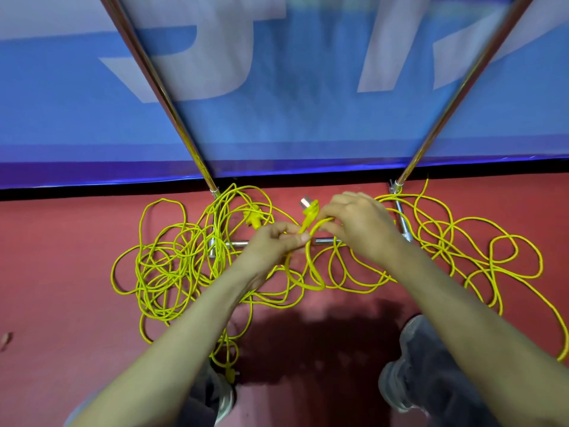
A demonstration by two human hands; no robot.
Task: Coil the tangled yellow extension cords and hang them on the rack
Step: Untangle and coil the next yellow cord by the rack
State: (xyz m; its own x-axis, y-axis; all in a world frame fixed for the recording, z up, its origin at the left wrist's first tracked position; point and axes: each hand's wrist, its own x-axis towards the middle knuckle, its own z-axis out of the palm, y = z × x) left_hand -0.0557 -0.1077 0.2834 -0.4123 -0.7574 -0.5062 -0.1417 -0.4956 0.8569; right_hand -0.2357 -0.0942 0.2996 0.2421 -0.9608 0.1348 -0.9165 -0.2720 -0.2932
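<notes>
You had both hands low over the red floor (77, 303), close together in the middle of the scene. Your left hand (271, 241) was pinched shut on a yellow cord (308, 260) just below its plug (310, 212), whose metal prongs pointed up and away from you. Your right hand (357, 223) was curled over the same cord just beside the plug, fingers (331, 224) closed around a loop that hung down between your wrists and touched the floor. The rest of the yellow cords (166, 266) lay in loose tangles on the floor, one thick heap to the left and a wider spread of loops to the right (480, 241), with strands running between them beneath your hands. A second plug (252, 218) lay in the left heap. The rack's metal base bars (326, 241) sat on the floor under the cords, and its two shiny poles (160, 87) rose toward the far side against a blue banner (292, 118). Your grey shoes (412, 365) stood at the near edge.
</notes>
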